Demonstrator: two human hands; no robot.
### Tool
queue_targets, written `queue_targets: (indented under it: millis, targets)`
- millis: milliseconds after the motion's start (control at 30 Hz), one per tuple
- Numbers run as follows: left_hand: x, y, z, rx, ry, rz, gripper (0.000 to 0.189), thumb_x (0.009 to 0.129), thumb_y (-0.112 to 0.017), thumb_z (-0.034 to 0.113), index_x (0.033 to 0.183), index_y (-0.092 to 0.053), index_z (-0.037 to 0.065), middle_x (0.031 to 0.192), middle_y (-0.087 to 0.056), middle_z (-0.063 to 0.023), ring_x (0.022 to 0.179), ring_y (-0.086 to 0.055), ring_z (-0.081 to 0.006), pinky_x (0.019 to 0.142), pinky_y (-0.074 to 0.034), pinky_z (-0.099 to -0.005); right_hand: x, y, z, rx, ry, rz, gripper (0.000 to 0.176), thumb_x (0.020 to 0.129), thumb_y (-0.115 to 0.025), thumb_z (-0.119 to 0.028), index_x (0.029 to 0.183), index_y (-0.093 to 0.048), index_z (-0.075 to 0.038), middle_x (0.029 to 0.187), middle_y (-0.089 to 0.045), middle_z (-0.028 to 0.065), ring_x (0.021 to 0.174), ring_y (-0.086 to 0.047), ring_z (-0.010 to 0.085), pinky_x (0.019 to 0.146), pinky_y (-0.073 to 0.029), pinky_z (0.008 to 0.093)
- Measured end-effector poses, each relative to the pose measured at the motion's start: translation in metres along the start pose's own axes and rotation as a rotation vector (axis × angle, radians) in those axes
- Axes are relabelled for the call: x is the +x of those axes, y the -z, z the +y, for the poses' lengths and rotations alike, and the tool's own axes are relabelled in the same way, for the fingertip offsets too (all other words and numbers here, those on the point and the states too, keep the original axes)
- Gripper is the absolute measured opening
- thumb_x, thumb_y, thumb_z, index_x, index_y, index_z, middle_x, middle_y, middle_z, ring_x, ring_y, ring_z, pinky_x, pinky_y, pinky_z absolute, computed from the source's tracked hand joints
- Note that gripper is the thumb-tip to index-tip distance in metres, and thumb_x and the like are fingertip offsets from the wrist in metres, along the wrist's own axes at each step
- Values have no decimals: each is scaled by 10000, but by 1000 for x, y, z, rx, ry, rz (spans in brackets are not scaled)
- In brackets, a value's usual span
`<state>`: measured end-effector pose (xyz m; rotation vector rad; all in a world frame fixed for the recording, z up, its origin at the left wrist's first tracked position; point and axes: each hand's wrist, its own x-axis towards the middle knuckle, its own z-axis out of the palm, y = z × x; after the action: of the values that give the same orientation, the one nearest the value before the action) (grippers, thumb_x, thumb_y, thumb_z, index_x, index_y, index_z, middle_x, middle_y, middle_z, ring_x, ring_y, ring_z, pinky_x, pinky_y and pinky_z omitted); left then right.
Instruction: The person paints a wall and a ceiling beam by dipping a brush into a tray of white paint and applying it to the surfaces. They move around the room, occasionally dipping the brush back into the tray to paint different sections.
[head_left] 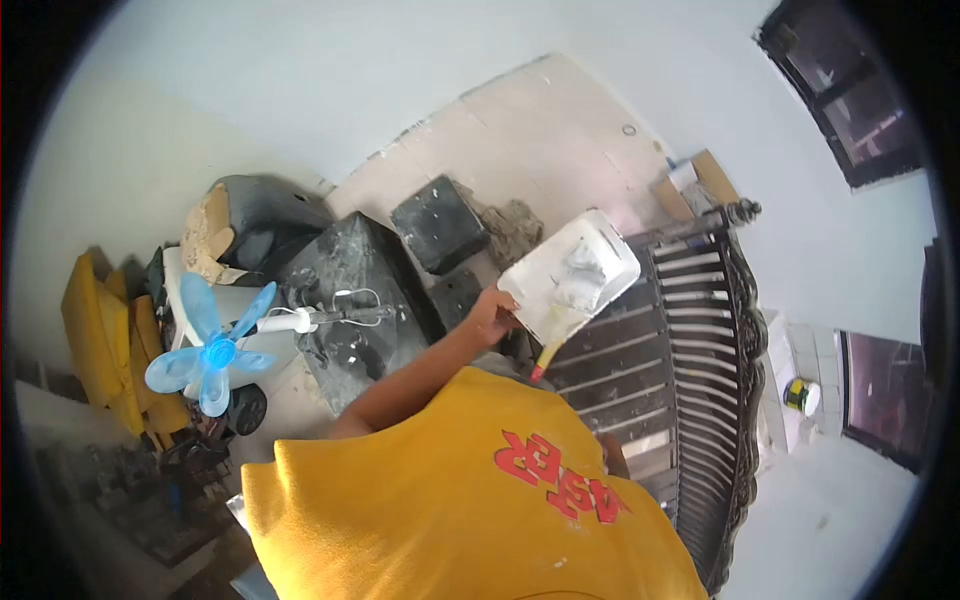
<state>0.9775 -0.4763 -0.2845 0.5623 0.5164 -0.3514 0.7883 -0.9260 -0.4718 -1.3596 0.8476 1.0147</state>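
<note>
My left hand (494, 316) is closed on the near left corner of a white tray (533, 275), which is tilted above the dark slatted bench. White paint or paste coats the inside of the tray. A tool with a yellow and red handle (546, 358) lies across the near edge; its other end is hard to make out among the white material. Only a bit of my right arm (614, 458) shows beside my yellow shirt (460, 490), and my right hand is hidden.
The dark slatted bench (610, 370) stands ahead and right. At left are a blue-bladed fan (218, 352), a dusty dark box (350, 270), a smaller black box (438, 225) and yellow pieces (100, 330). A cardboard box (705, 180) sits by the wall; a tub (801, 396) is far right.
</note>
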Motion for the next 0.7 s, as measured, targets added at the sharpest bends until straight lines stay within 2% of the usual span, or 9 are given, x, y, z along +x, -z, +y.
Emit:
queue_targets:
  millis: [67,167,200,233,267,300,333,467,700]
  targets:
    - [-1,11,-7,-26,-2,68,397,606,-487,80,987,-578,17,940,-622,-110,920,-603,-276,805,-487,-452,39,36,23,106,32,-222,399,779,-615,-313,1109,-520,-110,989,-581,53,792,-606,211,644,-525,383]
    - [40,89,-46,-214,102,-187,252,657,-486,86,884,-574,22,929,-614,-119,888,-599,-274,780,-500,-424,29,22,-17,187,230,94,219,755,-638,-246,921,-545,-136,789,-556,35,644,-543,153,577,-508,318]
    - [46,85,-53,-223,25,-57,244,655,-480,79,872,-569,14,933,-614,-127,847,-603,-295,759,-500,-457,69,50,-10,152,335,-42,217,769,-624,-288,892,-548,-127,794,-542,9,638,-511,146,557,-468,322]
    - [45,81,-51,-272,55,5,271,632,-479,77,875,-566,-3,904,-616,-138,802,-605,-324,740,-494,-511,52,23,-42,279,224,169,147,780,-563,-84,918,-515,-64,732,-534,74,573,-517,178,484,-464,332]
    - [40,63,-39,-182,74,92,7,639,-520,94,645,-521,89,704,-569,-85,686,-569,-254,660,-475,-467,35,14,-67,201,200,142,134,785,-578,-191,880,-541,-103,793,-577,66,643,-569,182,537,-493,362]
    - [44,68,-38,-225,136,-38,16,642,-525,94,654,-519,85,697,-537,-66,690,-557,-252,684,-480,-509,40,6,-81,172,304,134,104,793,-562,-169,859,-544,-91,734,-575,75,584,-565,190,489,-482,351]
    - [24,21,-11,-77,153,106,28,641,-537,74,662,-519,83,684,-509,-53,701,-549,-242,699,-473,-556,48,8,-86,138,402,137,78,800,-546,-148,837,-548,-80,676,-573,84,525,-560,198,441,-471,341]
    - [49,28,1,-43,168,-48,51,648,-551,50,678,-524,83,706,-522,-48,752,-558,-230,752,-472,-541,34,-18,-85,411,489,126,15,806,-534,-77,809,-544,-67,583,-523,68,450,-512,197,372,-408,322]
    - [36,24,37,-63,107,-132,132,649,-553,49,776,-519,62,718,-523,-49,791,-563,-221,835,-442,-509,30,-55,-123,205,293,105,24,812,-542,-65,836,-546,-64,602,-530,74,485,-529,199,395,-419,324]
